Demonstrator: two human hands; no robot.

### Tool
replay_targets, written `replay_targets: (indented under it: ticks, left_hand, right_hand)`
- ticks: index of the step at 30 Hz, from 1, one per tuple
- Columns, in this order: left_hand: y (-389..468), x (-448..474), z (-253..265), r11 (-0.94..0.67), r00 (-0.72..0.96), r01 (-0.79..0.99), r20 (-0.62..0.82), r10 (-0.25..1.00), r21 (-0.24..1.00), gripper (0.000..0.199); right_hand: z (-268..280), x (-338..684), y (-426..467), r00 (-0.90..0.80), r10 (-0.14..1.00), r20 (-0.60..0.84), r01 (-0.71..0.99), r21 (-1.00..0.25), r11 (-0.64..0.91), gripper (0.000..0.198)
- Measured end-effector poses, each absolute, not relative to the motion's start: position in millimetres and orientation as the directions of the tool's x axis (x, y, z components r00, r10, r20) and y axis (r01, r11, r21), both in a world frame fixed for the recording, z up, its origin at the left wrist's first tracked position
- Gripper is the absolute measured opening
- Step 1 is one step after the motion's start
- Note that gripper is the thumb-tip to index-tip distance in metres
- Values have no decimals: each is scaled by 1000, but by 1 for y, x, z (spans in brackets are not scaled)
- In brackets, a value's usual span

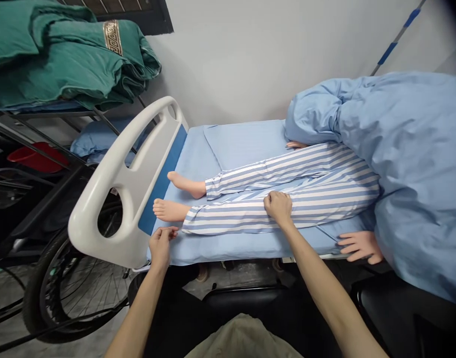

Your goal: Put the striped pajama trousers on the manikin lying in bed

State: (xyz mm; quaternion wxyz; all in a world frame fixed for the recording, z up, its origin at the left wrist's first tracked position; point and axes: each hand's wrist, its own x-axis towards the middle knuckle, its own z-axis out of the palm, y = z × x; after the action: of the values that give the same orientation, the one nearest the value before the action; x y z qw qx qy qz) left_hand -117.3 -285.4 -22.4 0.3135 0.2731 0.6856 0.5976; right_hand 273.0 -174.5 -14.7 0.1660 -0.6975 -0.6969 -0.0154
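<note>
A manikin lies on a hospital bed with a light blue sheet, its legs in blue-and-white striped trousers and its bare feet toward the white footboard. My right hand is closed on the trouser fabric at the nearer leg. At the bed's near edge, close to the footboard, my left hand pinches the sheet. A light blue quilt covers the manikin's upper body. The manikin's hand hangs out from under the quilt at the near edge.
A folded green blanket lies on a metal rack at the left, with a red basin below it. A wheelchair wheel stands by the footboard. A black chair is at the lower right. The grey wall runs behind the bed.
</note>
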Motion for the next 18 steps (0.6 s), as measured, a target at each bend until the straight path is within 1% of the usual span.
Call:
replay_targets:
  ticks: [3,7,11,14,16,18]
  left_hand:
    - [-282,-96,-8,90,-571,91,-22,821,992,15]
    - [-254,-57,18,-11,-409,243,113,906,970,16]
    - [-207,-25,33,-89,-273,283,169,947,955,16]
    - [-171,-12,27,-74,-234,245,133,963,967,15]
    - [-154,-8,15,-16,-212,236,67,975,972,15]
    - [-145,-8,2,54,-235,267,10,972,962,15]
  right_hand:
    - [-14,273,-175,29,966,257,978,-209,27,30]
    - [-14,273,-175,30,964,262,976,-214,28,29]
    - [-13,273,-175,19,966,258,977,-210,37,29]
    - [-14,273,-175,27,962,270,980,-195,27,29]
    - [-15,274,-174,26,959,281,983,-183,27,29]
    - [-17,274,-174,18,958,286,984,-177,34,29]
